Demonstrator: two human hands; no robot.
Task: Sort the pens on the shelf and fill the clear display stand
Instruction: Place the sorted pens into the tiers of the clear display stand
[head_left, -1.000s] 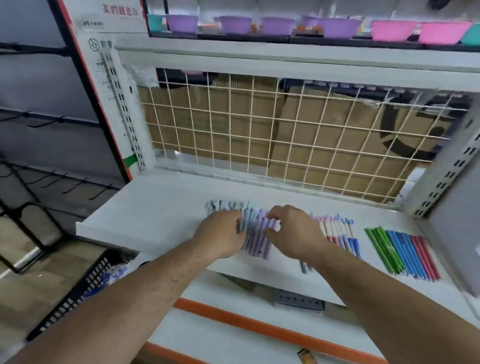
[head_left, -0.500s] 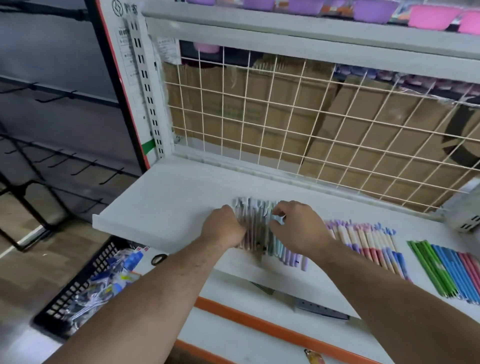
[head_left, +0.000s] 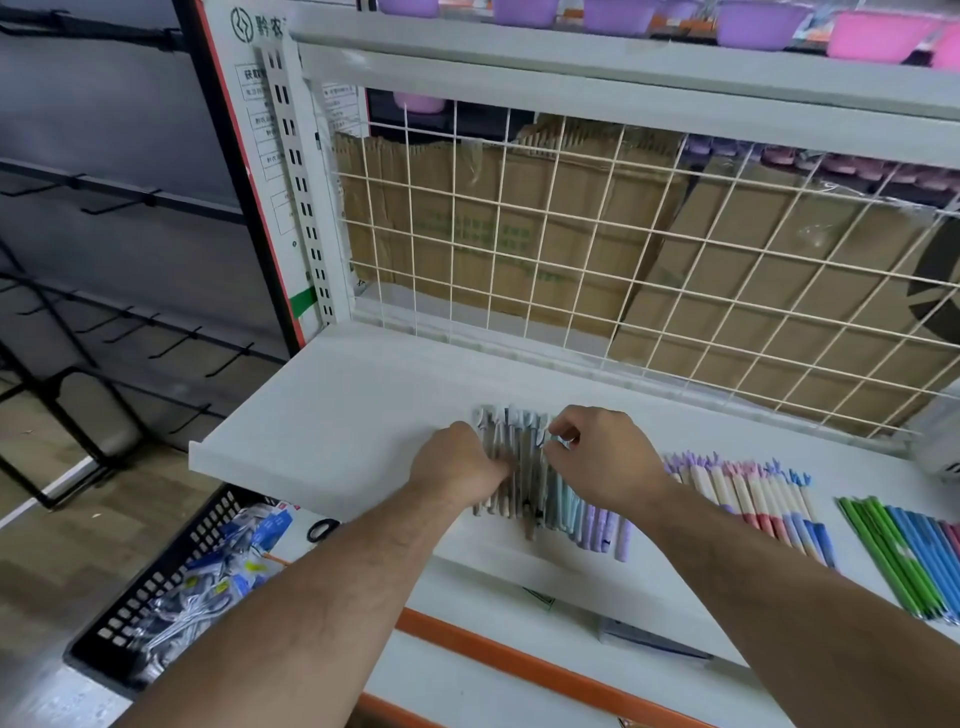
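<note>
A row of grey, pale blue and lilac pens (head_left: 524, 467) lies side by side on the white shelf (head_left: 332, 415). My left hand (head_left: 457, 462) presses against the left end of that row with its fingers curled over the grey pens. My right hand (head_left: 597, 457) rests on the row's right part, thumb and forefinger pinching at the pen tops. Further right lie a row of white pens with pink and blue ends (head_left: 753, 493) and a row of green, blue and red pens (head_left: 904, 551). No clear display stand is in view.
A wire grid (head_left: 571, 234) backs the shelf, with cardboard boxes (head_left: 467, 223) behind it. A black basket of packaged goods (head_left: 171, 587) sits lower left. Purple and pink bowls (head_left: 753, 21) stand on the upper shelf. A lower shelf with an orange edge (head_left: 519, 654) lies beneath.
Both hands have pushed the grey and blue pens closer together into a tighter row. The camera has shifted left and nearer to the shelf.
</note>
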